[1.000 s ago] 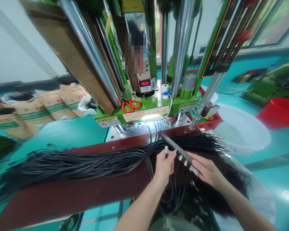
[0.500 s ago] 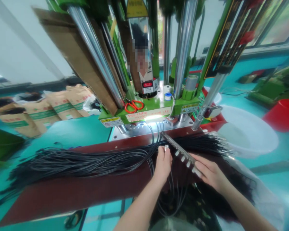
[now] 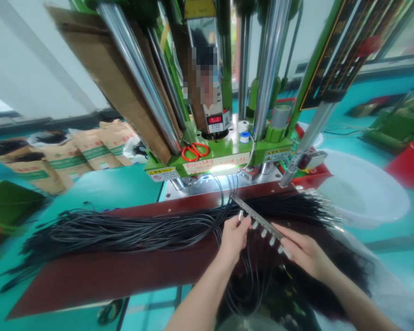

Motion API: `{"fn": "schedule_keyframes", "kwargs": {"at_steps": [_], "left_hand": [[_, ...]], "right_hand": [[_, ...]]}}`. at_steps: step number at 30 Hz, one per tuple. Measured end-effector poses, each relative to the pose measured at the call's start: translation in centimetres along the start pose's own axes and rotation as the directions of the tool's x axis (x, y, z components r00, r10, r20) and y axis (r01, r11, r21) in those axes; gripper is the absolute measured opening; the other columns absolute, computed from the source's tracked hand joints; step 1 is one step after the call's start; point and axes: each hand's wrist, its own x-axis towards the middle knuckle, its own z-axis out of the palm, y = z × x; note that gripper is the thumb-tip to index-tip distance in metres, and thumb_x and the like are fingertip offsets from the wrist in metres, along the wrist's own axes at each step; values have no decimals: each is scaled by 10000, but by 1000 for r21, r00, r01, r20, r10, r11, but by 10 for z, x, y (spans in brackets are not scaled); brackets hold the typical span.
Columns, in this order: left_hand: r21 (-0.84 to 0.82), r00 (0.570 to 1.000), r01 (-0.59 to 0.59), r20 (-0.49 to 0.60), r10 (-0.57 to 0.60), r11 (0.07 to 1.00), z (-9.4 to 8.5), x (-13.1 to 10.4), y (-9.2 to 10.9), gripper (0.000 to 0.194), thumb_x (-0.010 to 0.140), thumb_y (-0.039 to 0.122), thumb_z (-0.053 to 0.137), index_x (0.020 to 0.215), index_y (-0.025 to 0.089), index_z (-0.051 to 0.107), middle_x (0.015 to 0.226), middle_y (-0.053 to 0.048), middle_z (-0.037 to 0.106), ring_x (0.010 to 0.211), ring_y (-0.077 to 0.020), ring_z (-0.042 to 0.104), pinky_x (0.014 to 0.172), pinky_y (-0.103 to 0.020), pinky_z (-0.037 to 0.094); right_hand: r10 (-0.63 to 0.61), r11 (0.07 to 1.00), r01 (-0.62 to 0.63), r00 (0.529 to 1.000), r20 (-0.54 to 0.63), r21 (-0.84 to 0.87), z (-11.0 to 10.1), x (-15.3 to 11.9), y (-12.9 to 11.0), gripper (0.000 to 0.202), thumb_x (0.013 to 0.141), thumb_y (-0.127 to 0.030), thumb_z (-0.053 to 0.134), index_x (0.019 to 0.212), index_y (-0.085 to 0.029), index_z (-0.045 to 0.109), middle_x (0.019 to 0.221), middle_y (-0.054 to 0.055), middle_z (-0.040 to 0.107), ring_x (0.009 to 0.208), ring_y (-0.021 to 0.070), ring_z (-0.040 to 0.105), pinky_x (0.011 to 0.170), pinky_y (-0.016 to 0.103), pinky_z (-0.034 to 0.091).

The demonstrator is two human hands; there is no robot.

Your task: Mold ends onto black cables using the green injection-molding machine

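Note:
My right hand (image 3: 303, 250) grips the near end of a long metal bar (image 3: 258, 218), which slants up and left above the dark red board (image 3: 124, 271). Several small metal connectors hang along the bar's lower edge. My left hand (image 3: 234, 234) is closed around a small metal connector (image 3: 240, 215), close to the bar's left part. Thin black cables hang below my left hand. A large bundle of black cables (image 3: 131, 232) lies across the board to the left, and more cables with metal ends (image 3: 317, 209) lie to the right.
Behind the board stands a green press (image 3: 227, 149) with steel columns. Orange-handled scissors (image 3: 195, 151) rest on it. At the right are a white basin (image 3: 362, 188) and a red bucket (image 3: 412, 165). Paper sacks (image 3: 65, 158) stand at the left, and cardboard (image 3: 113, 82) leans on the press.
The view has shifted slightly. My left hand has moved a little nearer the bar, with the connector still in it. My right hand keeps hold of the bar.

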Motion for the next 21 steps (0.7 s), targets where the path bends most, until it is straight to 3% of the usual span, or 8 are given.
{"fn": "schedule_keyframes", "kwargs": {"at_steps": [4,8,10,15,21], "left_hand": [[79,999,-44,3,44,996,-1,0,-4,396,680,539,567,610,171,440,373,118,246,294,-11,173,289,-148,106],[224,981,-194,71,183,955,-7,0,-7,425,788,570,387,639,176,434,452,84,334,302,-30,292,283,-157,218],[251,982,-183,99,163,950,-11,0,-6,438,794,576,369,620,176,416,486,69,375,315,-36,330,284,-164,255],[89,986,-68,155,54,994,-12,-2,1,443,757,582,440,574,190,349,427,90,295,297,-30,230,253,-155,214],[-77,979,9,202,6,997,-10,-5,5,473,699,579,530,539,190,311,395,104,250,293,-18,200,250,-141,164]], "right_hand": [[-40,997,41,999,11,-67,-1,-1,0,462,802,-448,544,1197,-209,567,782,59,656,761,235,607,631,313,536],[79,989,-77,997,-13,127,-1,-2,-3,496,789,-500,555,1165,-178,588,915,89,645,850,249,594,654,313,534],[167,955,-163,986,4,250,-1,-2,-7,503,760,-505,597,1142,-178,601,975,93,631,887,250,582,654,297,531],[220,921,-221,975,38,321,-3,-3,-9,479,738,-479,639,1117,-187,618,1046,87,605,894,234,577,647,264,526],[166,967,-171,985,38,188,-4,-2,-3,544,749,-521,599,1160,-164,593,921,100,636,782,232,601,633,308,538]]}}
